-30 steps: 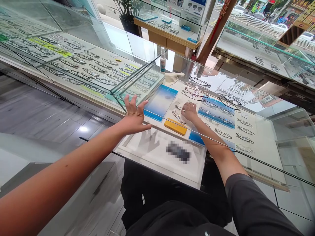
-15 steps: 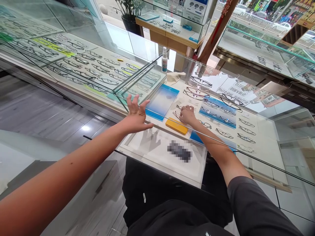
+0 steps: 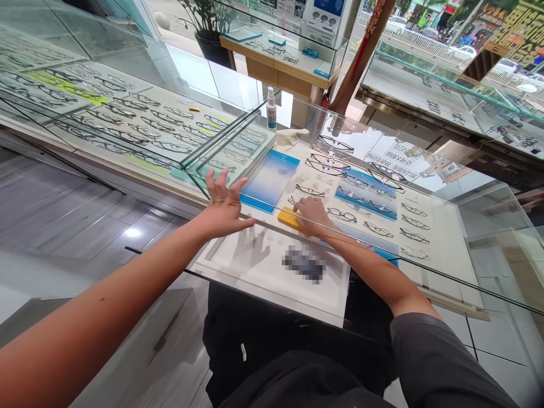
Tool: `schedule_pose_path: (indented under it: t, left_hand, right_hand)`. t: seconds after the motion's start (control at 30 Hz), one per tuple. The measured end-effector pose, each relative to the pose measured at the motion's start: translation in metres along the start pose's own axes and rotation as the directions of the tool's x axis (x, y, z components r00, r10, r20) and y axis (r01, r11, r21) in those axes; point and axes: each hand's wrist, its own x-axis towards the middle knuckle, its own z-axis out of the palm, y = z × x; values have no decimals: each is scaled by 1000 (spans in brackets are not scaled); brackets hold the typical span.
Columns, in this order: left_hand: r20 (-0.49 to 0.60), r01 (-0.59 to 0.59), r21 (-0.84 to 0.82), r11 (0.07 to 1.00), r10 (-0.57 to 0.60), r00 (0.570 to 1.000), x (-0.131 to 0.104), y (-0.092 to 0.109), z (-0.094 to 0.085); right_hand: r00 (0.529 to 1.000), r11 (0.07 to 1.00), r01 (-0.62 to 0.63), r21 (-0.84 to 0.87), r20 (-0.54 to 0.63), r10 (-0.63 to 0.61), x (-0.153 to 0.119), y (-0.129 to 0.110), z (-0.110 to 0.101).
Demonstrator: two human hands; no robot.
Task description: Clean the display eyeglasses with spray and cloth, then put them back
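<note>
My left hand [image 3: 225,207] is open, its fingers spread, at the front corner of the glass display case [image 3: 255,218]. No object shows in it. Under the glass top my right hand [image 3: 313,216] has its fingers bent down and closed on a pair of eyeglasses [image 3: 291,200], mostly hidden beneath them. The hand also covers the right part of a yellow glasses case [image 3: 289,217]. Just beyond the fingers lies another dark-rimmed pair of spectacles [image 3: 310,190]. Round-lensed glasses [image 3: 342,215] lie to the right of the hand.
A blue sheet [image 3: 272,178] lies left of my right hand; a blue mat [image 3: 365,195] with several glasses is farther right. A spray bottle [image 3: 271,110] and a cloth [image 3: 291,137] stand behind. A pulled-out white drawer [image 3: 255,280] holds a blurred dark object [image 3: 304,263].
My right hand has moved nearer to me, from the farther pair of glasses to the pair beside the yellow case. The farther pair now shows uncovered. My left hand stays spread.
</note>
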Motion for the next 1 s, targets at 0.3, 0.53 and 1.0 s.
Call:
schedule_pose_path:
  t: [0.3,0.53,1.0]
  left_hand:
    - [-36,-34,15,999,34,999,3,-11,10]
    - [-51,-40,-39,998,38,998,5,-2,5]
    - [-70,-39,-83,996,33,997,4,6,-3]
  right_hand:
    - [874,810,462,361,-31,-485,-166,-66,-97]
    - [923,979,-202,-35,-341,179,-134,75,-199]
    - [861,826,-496,-270,-276,427,-61,213,-168]
